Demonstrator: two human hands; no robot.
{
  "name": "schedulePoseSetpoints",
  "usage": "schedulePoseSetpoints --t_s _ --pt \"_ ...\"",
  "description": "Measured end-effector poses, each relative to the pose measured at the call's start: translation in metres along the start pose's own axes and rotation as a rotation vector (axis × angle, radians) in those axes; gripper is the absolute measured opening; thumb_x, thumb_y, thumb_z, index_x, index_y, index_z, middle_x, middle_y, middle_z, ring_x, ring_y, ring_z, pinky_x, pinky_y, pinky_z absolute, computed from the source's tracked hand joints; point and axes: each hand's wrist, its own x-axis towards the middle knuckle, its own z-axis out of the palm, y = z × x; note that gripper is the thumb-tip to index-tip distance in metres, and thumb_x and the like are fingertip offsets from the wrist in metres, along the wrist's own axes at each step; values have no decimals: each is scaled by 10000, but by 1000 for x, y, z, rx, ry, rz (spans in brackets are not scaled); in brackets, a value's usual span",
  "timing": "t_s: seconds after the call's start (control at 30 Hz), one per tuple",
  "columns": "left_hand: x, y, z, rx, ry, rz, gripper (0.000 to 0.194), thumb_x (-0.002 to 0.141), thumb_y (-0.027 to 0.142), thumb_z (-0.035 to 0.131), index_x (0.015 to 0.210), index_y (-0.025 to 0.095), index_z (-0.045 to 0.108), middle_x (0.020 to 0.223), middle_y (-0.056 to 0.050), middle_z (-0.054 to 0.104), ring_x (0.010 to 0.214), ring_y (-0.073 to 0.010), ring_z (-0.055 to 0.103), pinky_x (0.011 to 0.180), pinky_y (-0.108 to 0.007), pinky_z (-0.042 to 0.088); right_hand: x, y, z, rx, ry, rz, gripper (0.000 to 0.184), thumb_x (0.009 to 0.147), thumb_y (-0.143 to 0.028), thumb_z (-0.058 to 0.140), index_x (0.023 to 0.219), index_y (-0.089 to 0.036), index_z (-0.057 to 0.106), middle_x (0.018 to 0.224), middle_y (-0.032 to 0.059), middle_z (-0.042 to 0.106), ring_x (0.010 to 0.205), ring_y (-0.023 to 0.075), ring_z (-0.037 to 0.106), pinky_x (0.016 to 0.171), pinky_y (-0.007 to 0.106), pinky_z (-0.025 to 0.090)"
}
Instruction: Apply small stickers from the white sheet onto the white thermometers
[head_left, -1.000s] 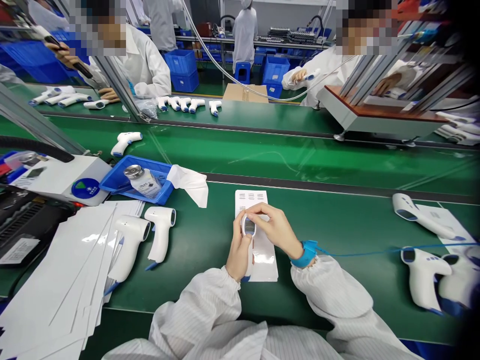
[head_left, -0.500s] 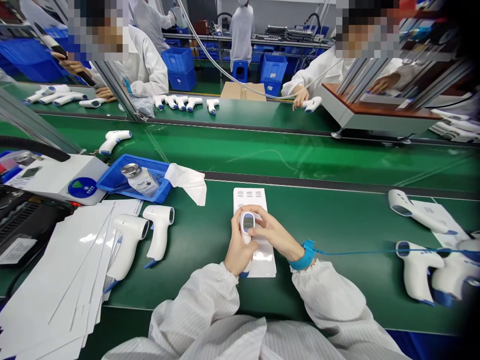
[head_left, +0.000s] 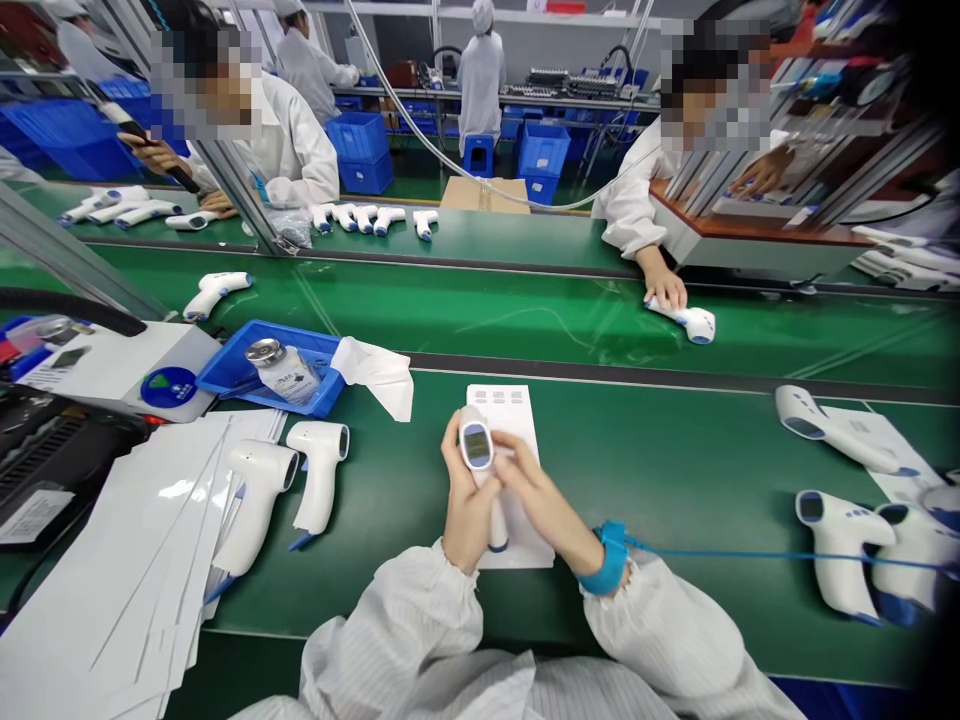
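one white infrared thermometer (head_left: 477, 447) sits in both hands above a printed white sheet (head_left: 517, 420), its display facing up and its handle pointing down toward the sheet. the left hand (head_left: 466, 500) wraps round the handle, its fingers closed behind it. the right hand (head_left: 544, 503) comes in from the side, fingers pressed together and laid against the handle just below the display. one blue wrist strap (head_left: 613, 557) circles the right wrist, and one blue cord (head_left: 750, 553) runs from it along the green conveyor belt (head_left: 660, 610).

left of the hands lie two more thermometers (head_left: 319, 470), beside a stack of white sheets (head_left: 112, 540); to the right lie three others (head_left: 836, 540). beyond the left pair, a blue tray (head_left: 225, 375) holds one labelled bottle (head_left: 285, 372), with one white cloth (head_left: 375, 378) over its edge. on the far belt (head_left: 525, 320), a co-worker's hand (head_left: 664, 290) rests on one thermometer (head_left: 690, 322); another (head_left: 214, 295) lies further left.
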Motion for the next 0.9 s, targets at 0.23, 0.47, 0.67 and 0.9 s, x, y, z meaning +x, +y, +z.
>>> schedulePoseSetpoints --t_s 0.23,0.47,0.67,0.9 --pt "28 12 -9 206 -149 -228 716 895 348 521 1512 344 157 1522 -86 364 1411 -246 330 1131 -417 269 69 9 -21 -415 71 -44 377 889 -264 501 1256 -191 461 1074 91 627 948 255 637 838 410 529" --pt "22 -10 -21 437 -279 -215 479 868 399 504 1308 209 514 1280 -134 566 1299 -283 455 1112 -410 270 179 -7 -83 -679 441 -138 404 897 -306 624 1272 -181 537 1345 112 523 1185 256 546 977 462 478" --pt "19 -13 -28 519 -300 -211 468 887 490 472 1246 197 529 1190 -132 571 1162 -277 525 1009 -393 377 146 -1 -165 -853 800 41 343 931 -333 581 1230 -165 565 1254 97 584 1067 226 609 892 441 529" --pt "30 -45 -37 575 -246 -97 449 848 540 517 1062 162 632 904 -108 639 844 -234 589 787 -331 452 139 -45 -262 -928 992 124 317 956 -310 544 1211 -125 577 1228 128 591 1053 211 615 885 405 526"
